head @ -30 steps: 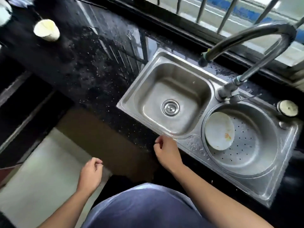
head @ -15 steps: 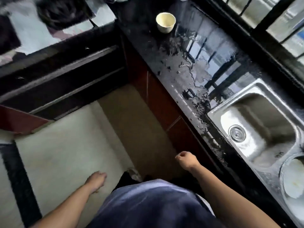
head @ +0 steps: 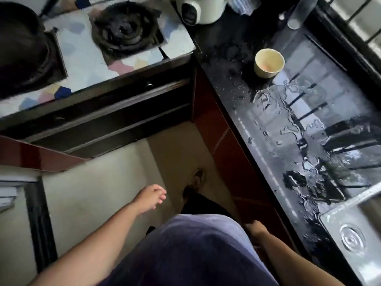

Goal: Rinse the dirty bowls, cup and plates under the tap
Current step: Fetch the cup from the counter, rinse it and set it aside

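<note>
A cream cup (head: 269, 62) with an orange stain inside stands upright on the wet black counter (head: 309, 129), far up and right of both hands. The steel sink (head: 334, 221) shows only its left basin and drain at the lower right; tap, bowls and plates are out of view. My left hand (head: 151, 196) hangs over the floor with loose, parted fingers and nothing in it. My right hand (head: 256, 229) is low beside my body, against the cabinet front, dim and partly hidden.
A gas hob (head: 123, 32) with a dark pan (head: 20, 48) fills the upper left. A white rice cooker (head: 202, 7) and a clear bottle (head: 299, 13) stand at the counter's far end. Red-brown cabinet doors (head: 222, 141) run below the counter. My foot (head: 195, 180) is on pale floor.
The view has swung left, away from the sink toward the hob. My right hand left the sink's front edge and dropped to my side. The plate in the right basin went out of view.
</note>
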